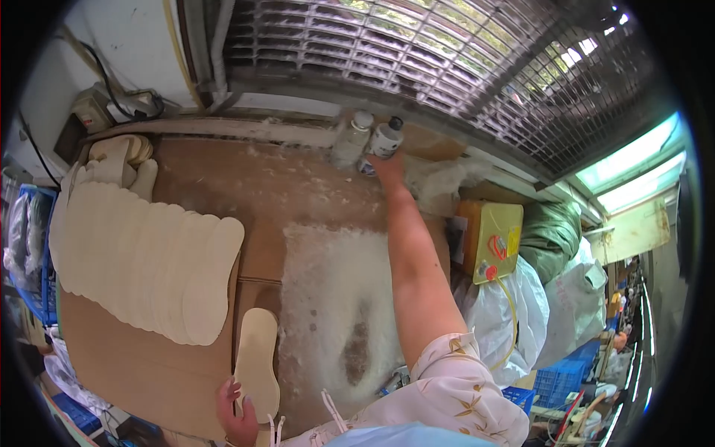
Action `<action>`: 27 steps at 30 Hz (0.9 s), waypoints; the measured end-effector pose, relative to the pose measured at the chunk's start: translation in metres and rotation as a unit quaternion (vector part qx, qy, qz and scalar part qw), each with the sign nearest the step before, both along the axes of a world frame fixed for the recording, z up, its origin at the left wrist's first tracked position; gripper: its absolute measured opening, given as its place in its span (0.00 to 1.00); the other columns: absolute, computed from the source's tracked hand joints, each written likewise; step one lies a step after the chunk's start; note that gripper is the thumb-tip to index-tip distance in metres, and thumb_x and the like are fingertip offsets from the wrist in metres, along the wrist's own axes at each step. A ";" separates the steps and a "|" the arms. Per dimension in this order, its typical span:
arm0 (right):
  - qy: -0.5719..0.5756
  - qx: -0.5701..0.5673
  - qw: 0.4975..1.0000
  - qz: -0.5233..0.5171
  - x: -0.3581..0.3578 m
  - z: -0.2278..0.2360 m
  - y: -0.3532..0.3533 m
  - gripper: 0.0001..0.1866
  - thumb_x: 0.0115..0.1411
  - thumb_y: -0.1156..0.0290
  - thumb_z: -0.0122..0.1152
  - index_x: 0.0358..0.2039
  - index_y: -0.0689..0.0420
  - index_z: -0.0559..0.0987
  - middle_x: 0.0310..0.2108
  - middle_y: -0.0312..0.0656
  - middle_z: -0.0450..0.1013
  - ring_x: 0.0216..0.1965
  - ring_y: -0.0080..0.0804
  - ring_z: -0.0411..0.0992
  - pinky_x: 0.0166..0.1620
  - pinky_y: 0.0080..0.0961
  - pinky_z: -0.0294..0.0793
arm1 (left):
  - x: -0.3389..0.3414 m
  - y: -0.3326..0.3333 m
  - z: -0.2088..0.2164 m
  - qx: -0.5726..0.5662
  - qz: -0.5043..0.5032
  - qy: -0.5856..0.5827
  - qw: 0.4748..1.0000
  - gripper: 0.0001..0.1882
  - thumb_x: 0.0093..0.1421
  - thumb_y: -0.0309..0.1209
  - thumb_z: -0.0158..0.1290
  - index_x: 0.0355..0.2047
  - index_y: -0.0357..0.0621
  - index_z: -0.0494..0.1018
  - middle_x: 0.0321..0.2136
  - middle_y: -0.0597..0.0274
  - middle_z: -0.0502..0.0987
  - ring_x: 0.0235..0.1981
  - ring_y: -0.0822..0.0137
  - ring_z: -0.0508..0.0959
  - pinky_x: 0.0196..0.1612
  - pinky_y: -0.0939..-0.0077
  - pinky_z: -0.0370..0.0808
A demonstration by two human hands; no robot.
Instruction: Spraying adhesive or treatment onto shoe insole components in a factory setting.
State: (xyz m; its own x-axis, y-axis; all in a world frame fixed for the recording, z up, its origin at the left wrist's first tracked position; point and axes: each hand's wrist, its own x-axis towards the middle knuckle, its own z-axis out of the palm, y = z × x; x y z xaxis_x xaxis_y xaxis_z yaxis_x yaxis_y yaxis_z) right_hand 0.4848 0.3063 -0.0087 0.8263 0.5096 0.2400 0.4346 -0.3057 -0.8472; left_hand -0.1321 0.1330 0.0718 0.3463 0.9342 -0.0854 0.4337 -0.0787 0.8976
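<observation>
Got a round white bottle (386,139) with a black cap in the right hand (387,170)
Left hand's half-open, loosely curled, by a flat cream insole (258,350).

Cream insole (258,346), leaf-patterned white sleeve (465,395), bottle cap (396,122) seemingly black

Daylight through the window grille (357,45); edges bend, corners black
</observation>
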 end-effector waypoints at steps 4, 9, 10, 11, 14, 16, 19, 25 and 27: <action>0.009 -0.033 0.999 -0.039 -0.014 0.007 -0.003 0.42 0.38 0.64 0.75 0.53 0.64 0.68 0.48 0.52 0.73 0.50 0.48 0.72 0.51 0.38 0.70 | -0.012 -0.010 0.000 0.008 0.054 0.021 0.998 0.26 0.54 0.18 0.50 0.55 0.33 0.64 0.44 0.51 0.73 0.42 0.63 0.76 0.47 0.71 0.72; -0.158 0.067 0.983 0.064 -0.031 0.076 -0.074 0.35 0.41 0.68 0.73 0.50 0.60 0.69 0.43 0.49 0.74 0.46 0.43 0.74 0.48 0.36 0.72 | -0.017 -0.004 -0.003 0.028 -0.019 0.008 0.999 0.25 0.57 0.20 0.49 0.56 0.30 0.62 0.47 0.48 0.72 0.48 0.57 0.74 0.49 0.67 0.71; -0.140 0.060 0.985 0.079 -0.043 0.107 -0.091 0.34 0.41 0.69 0.72 0.51 0.59 0.69 0.42 0.49 0.74 0.45 0.44 0.74 0.47 0.37 0.72 | -0.014 -0.002 -0.002 0.050 -0.028 0.013 0.998 0.25 0.58 0.20 0.49 0.56 0.30 0.62 0.47 0.49 0.72 0.48 0.58 0.74 0.50 0.67 0.71; -0.167 0.023 0.981 0.091 -0.054 0.132 -0.117 0.34 0.41 0.69 0.71 0.51 0.58 0.69 0.43 0.49 0.73 0.45 0.44 0.73 0.49 0.37 0.71 | -0.009 -0.002 0.007 0.046 -0.025 -0.006 0.999 0.25 0.58 0.20 0.49 0.57 0.30 0.62 0.47 0.49 0.72 0.48 0.58 0.74 0.50 0.67 0.71; -0.333 -0.113 0.922 0.161 -0.084 0.200 -0.172 0.34 0.40 0.70 0.71 0.50 0.56 0.69 0.45 0.47 0.72 0.48 0.43 0.71 0.54 0.38 0.67 | -0.001 -0.007 0.011 0.020 -0.002 -0.031 0.999 0.25 0.59 0.21 0.49 0.57 0.31 0.62 0.49 0.50 0.71 0.48 0.59 0.74 0.50 0.67 0.71; -0.455 -0.203 0.840 0.213 -0.114 0.231 -0.214 0.34 0.39 0.70 0.71 0.50 0.55 0.69 0.45 0.46 0.71 0.50 0.42 0.69 0.56 0.39 0.64 | 0.003 -0.013 0.013 0.022 -0.034 -0.009 0.999 0.25 0.59 0.22 0.49 0.58 0.32 0.62 0.50 0.52 0.71 0.48 0.60 0.74 0.49 0.68 0.71; -0.497 -0.335 0.749 0.281 -0.161 0.249 -0.274 0.28 0.45 0.69 0.67 0.48 0.54 0.70 0.47 0.44 0.69 0.53 0.39 0.67 0.59 0.40 0.58 | 0.000 -0.040 0.012 0.011 -0.020 -0.028 0.999 0.25 0.60 0.21 0.48 0.59 0.37 0.62 0.53 0.55 0.70 0.48 0.63 0.74 0.48 0.72 0.72; -0.592 -0.398 0.617 0.332 -0.239 0.257 -0.357 0.17 0.59 0.66 0.54 0.48 0.57 0.71 0.46 0.47 0.69 0.52 0.44 0.66 0.59 0.41 0.59 | -0.007 -0.105 0.023 -0.014 -0.038 -0.039 0.998 0.24 0.59 0.22 0.51 0.56 0.38 0.65 0.53 0.57 0.70 0.46 0.64 0.75 0.45 0.74 0.74; -0.613 -0.364 0.616 0.336 -0.255 0.260 -0.367 0.18 0.56 0.67 0.56 0.47 0.58 0.71 0.45 0.46 0.70 0.51 0.43 0.66 0.57 0.39 0.61 | -0.012 -0.125 0.019 -0.007 -0.055 -0.029 0.998 0.25 0.56 0.22 0.53 0.55 0.40 0.66 0.48 0.57 0.72 0.44 0.64 0.75 0.45 0.72 0.73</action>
